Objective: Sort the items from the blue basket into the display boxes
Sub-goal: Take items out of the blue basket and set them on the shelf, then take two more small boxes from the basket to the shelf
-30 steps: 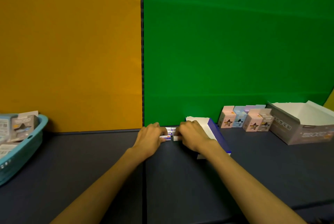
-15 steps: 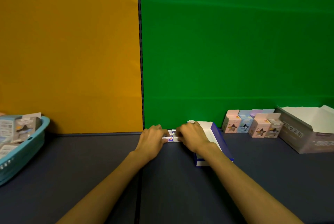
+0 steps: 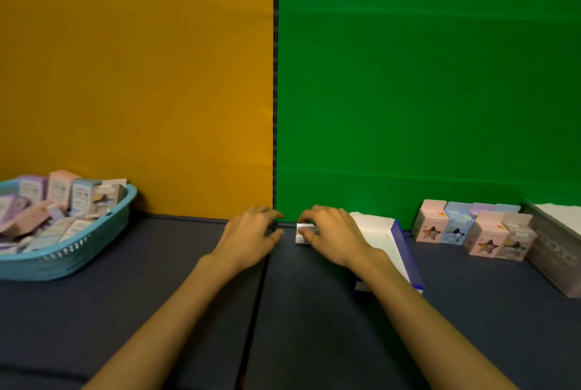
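Right now your right hand [image 3: 333, 237] is curled over a small white pack [image 3: 302, 230] at the back of the dark table [image 3: 157, 311], its fingers and thumb bent round the pack's near end, so that grip is holding it. The pack lies flat on the table, close to the foot of the green panel [image 3: 424, 91], with only its left end showing from under your fingers. Your left hand [image 3: 250, 237] sits just beside it to the left, apart from the pack; its fingers and thumb are curved towards each other and something small and dark shows between them, but you cannot tell from this view whether that grip holds anything. Just right of your right wrist lies the white and blue display box [image 3: 397, 245], partly hidden by your forearm. Well off to the left stands the blue basket [image 3: 72, 251], full of small pastel cartons [image 3: 59, 190], some upright along its back rim and others lying flat. To the right, against the green panel, a cluster of standing star cartons [image 3: 471, 229] in pink, blue and lilac rests just beside the grey display box [image 3: 553, 248], which is cut by the picture's edge. The orange panel [image 3: 135, 75] closes the back behind the basket.
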The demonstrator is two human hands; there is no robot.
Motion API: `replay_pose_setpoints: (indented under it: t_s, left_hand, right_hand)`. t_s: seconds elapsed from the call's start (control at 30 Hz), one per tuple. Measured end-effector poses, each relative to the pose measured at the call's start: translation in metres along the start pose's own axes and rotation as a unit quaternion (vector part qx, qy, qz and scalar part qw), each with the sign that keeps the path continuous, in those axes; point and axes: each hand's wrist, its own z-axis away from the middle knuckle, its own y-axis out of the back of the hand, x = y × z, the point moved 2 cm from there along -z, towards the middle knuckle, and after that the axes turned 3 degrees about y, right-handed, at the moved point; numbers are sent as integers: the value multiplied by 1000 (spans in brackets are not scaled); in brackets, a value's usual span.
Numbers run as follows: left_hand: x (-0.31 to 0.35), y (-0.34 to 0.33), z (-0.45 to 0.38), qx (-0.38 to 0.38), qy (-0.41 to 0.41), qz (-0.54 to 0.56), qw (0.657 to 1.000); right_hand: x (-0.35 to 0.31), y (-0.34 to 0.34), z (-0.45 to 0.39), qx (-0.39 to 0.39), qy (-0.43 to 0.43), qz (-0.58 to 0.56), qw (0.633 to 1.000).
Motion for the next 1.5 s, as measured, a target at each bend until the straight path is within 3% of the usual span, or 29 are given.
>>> replay_pose_setpoints:
  t_s: [0.4,0.6,1.03,1.5]
  left_hand:
    - [-85,107,103,65,128,-84,986]
    - [-148,150,158,77,177,-95,977]
    - [-288,224,264,68,187,-95,975]
    - [-420,239,256,48,190,-84,977]
  right_hand:
    - [-135,-7,-47,30,131,-76,988]
    - [-220,-16,-66,32,157,-83,984]
    - [-382,-35,-101,39,147,-81,985]
    - [-429,-72,-165,40,92,-44,994]
